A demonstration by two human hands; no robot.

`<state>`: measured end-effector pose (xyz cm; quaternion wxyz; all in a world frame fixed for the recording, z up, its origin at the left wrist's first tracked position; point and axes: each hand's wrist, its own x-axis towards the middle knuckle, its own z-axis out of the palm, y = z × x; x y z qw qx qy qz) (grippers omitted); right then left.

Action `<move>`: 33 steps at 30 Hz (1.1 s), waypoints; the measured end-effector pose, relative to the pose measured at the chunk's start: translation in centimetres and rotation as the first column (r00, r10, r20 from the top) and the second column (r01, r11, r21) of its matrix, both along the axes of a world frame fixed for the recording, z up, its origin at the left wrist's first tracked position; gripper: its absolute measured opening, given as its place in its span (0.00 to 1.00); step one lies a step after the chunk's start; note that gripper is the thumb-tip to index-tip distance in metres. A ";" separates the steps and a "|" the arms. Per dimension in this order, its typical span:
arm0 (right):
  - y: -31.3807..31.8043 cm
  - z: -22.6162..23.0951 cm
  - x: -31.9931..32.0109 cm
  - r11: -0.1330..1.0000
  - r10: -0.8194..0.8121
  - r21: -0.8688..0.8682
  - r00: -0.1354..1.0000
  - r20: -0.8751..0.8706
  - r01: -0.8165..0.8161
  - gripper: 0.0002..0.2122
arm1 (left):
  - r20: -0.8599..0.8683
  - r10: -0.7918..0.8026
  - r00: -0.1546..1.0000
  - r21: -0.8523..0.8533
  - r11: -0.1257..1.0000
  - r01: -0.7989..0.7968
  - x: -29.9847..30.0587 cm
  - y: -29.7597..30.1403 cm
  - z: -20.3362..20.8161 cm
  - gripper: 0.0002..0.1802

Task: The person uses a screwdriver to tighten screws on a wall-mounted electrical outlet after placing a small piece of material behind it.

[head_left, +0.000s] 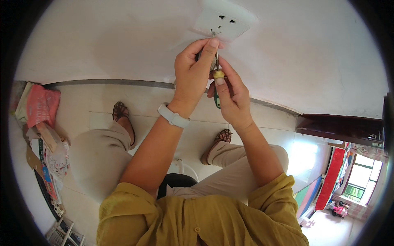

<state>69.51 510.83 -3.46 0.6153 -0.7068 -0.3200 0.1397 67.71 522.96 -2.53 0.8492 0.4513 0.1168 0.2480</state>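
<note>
A white wall socket (pixel 223 20) is fixed to the wall in front of me. My right hand (pixel 233 92) is closed around a screwdriver (pixel 218 74) with a yellow and green handle, its metal shaft pointing up at the socket's lower edge. My left hand (pixel 196 67) pinches with thumb and fingers beside the shaft, just below the socket. Part of a dark grey object (pixel 213 63) shows behind the left thumb; its kind cannot be made out. The fingers hide the screwdriver's tip and whatever they pinch.
A dark skirting strip (pixel 111 82) runs along the wall's foot. Bags, including a pink one (pixel 43 104), and packages lie at the left. A dark wooden piece of furniture (pixel 338 127) stands right, with a window (pixel 361 178) beyond. My knees are spread over the tiled floor (pixel 164 106).
</note>
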 end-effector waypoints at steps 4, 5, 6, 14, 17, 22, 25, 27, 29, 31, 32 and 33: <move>2.0 -0.1 -1.5 0.995 -0.086 0.051 0.996 0.009 0.086 0.18 | 0.056 0.135 0.989 0.200 0.969 -0.144 0.5 0.6 -0.5 0.14; 2.3 0.1 -1.7 0.991 -0.121 0.066 0.993 0.012 0.120 0.18 | 0.043 0.118 0.992 0.186 0.975 -0.124 0.3 0.6 -0.5 0.13; 2.4 0.3 -1.8 0.991 -0.121 0.067 0.993 0.011 0.120 0.18 | 0.030 0.101 0.994 0.171 0.980 -0.105 0.2 0.7 -0.4 0.13; 3.8 -1.9 -2.3 0.945 -0.326 0.043 0.936 0.137 0.323 0.16 | 0.050 0.210 0.976 0.329 0.920 -0.215 0.6 0.2 -1.2 0.11; 4.1 -1.9 -2.1 0.929 -0.369 0.073 0.922 0.118 0.363 0.14 | 0.047 0.244 0.969 0.386 0.890 -0.243 0.8 0.0 -1.3 0.11; 4.2 -1.7 -2.0 0.925 -0.381 0.081 0.902 0.202 0.372 0.14 | 0.045 0.266 0.963 0.391 0.882 -0.262 0.7 -0.1 -1.4 0.13; 4.3 -1.8 -2.0 0.919 -0.392 0.070 0.889 0.237 0.387 0.13 | 0.015 0.240 0.971 0.335 0.914 -0.231 0.7 0.0 -1.5 0.14; 4.4 -1.8 -2.0 0.918 -0.394 0.061 0.881 0.263 0.393 0.13 | 0.046 0.254 0.966 0.347 0.903 -0.254 0.8 0.1 -1.5 0.15; 4.6 -1.8 -2.0 0.907 -0.419 0.091 0.854 0.307 0.412 0.13 | 0.069 0.259 0.963 0.353 0.897 -0.267 0.9 0.2 -1.5 0.15; 4.6 -1.7 -1.9 0.905 -0.423 0.093 0.851 0.310 0.416 0.13 | 0.090 0.262 0.961 0.356 0.893 -0.277 0.9 0.2 -1.0 0.15; 4.7 -1.5 -1.9 0.903 -0.428 0.097 0.848 0.313 0.420 0.13 | 0.094 0.249 0.964 0.339 0.902 -0.266 1.0 0.2 -0.6 0.16; 4.7 -1.3 -2.0 0.903 -0.427 0.094 0.849 0.311 0.420 0.13 | 0.096 0.235 0.967 0.322 0.912 -0.254 0.9 0.3 -0.3 0.16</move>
